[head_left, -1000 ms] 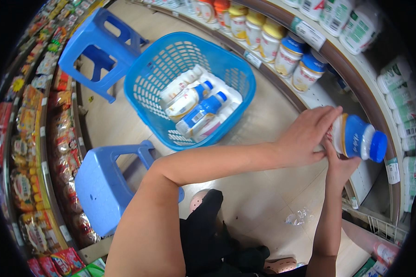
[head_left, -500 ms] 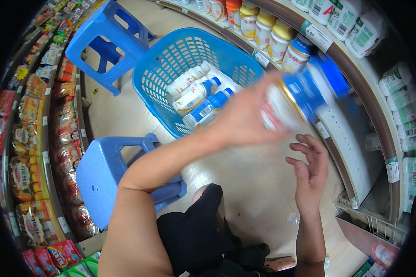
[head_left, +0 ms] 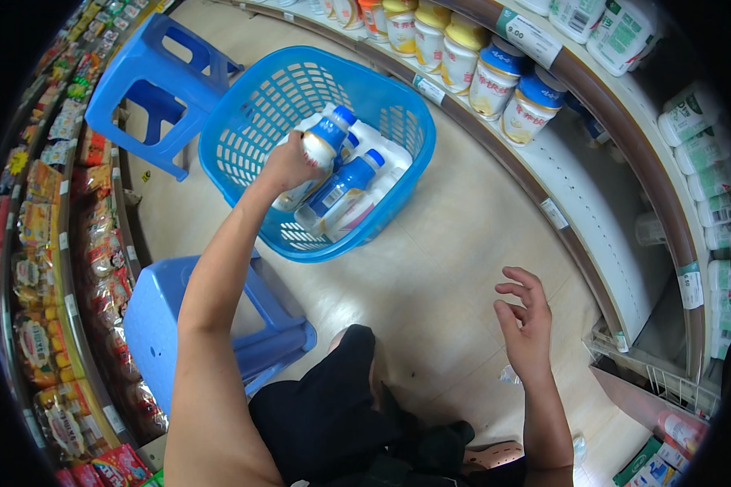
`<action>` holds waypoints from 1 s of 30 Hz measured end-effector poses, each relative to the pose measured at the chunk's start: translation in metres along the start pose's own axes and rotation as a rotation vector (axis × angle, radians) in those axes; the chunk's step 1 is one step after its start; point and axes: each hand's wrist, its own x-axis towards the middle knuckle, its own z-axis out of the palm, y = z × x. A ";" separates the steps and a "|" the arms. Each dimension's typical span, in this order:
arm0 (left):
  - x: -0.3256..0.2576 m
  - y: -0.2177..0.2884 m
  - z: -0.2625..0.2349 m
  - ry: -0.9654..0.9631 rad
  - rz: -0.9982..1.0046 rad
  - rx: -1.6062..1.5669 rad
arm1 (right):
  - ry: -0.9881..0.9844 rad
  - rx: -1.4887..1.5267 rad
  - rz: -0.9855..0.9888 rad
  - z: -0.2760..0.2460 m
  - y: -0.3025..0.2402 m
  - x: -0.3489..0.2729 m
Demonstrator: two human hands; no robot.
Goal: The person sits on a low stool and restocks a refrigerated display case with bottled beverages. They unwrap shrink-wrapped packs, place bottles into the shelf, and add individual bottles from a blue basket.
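A: Head view: the left hand (head_left: 288, 166) has swung from the shelf (head_left: 593, 203) and now clasps the bottle (head_left: 313, 158) over the blue basket (head_left: 244, 122).

B: And the right hand (head_left: 528, 325)?

A: Let go, fingers spread, holding nothing.

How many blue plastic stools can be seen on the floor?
2. One blue plastic stool stands at upper left beside the blue plastic basket; the other stool is lower left, partly behind the person's left forearm. None seems hidden.
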 end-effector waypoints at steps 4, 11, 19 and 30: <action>0.005 -0.018 0.020 -0.152 -0.045 0.200 | -0.011 0.015 0.012 0.005 0.005 0.008; 0.002 0.015 0.005 -0.101 0.061 0.234 | 0.143 -0.101 -0.070 -0.003 0.028 0.063; 0.008 0.174 0.009 0.216 0.704 -0.431 | 0.579 -0.385 -0.321 -0.031 0.010 0.196; 0.041 0.240 0.075 -0.047 0.583 -0.920 | 0.373 -0.385 -0.183 -0.037 -0.007 0.246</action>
